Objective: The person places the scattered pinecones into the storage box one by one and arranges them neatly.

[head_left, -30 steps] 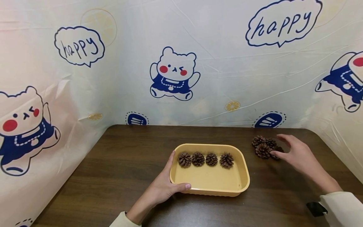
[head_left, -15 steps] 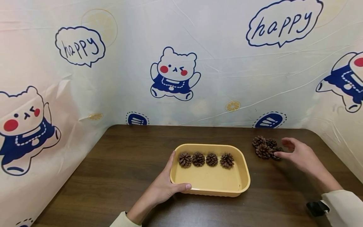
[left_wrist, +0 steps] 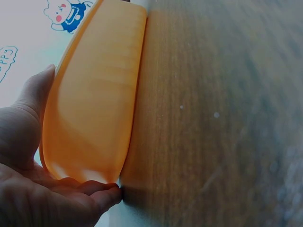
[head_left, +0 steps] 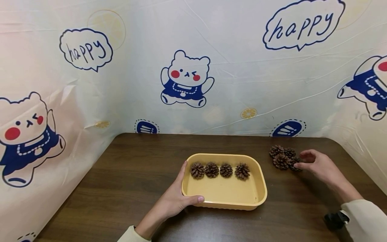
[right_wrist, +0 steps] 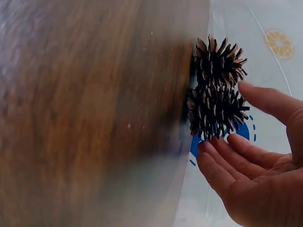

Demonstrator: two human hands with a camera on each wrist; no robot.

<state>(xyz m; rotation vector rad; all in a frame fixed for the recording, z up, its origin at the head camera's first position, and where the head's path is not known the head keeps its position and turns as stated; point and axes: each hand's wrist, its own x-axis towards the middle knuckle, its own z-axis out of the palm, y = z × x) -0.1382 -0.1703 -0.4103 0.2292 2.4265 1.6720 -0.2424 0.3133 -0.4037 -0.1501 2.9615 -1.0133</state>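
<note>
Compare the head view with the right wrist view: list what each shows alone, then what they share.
Only the head view shows the yellow tray, the four pine cones in it in a row, and the left hand gripping the tray's near left corner. Only the right wrist view shows the cone scales up close, with the fingertips right at them. Both show the right hand, the loose pine cones, the wooden table.

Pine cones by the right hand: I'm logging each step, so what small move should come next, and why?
Probably close the right hand on the nearest loose pine cone: its fingertips sit at the cone but are not yet curled round it. The left hand already holds the tray, which has four cones.
</note>
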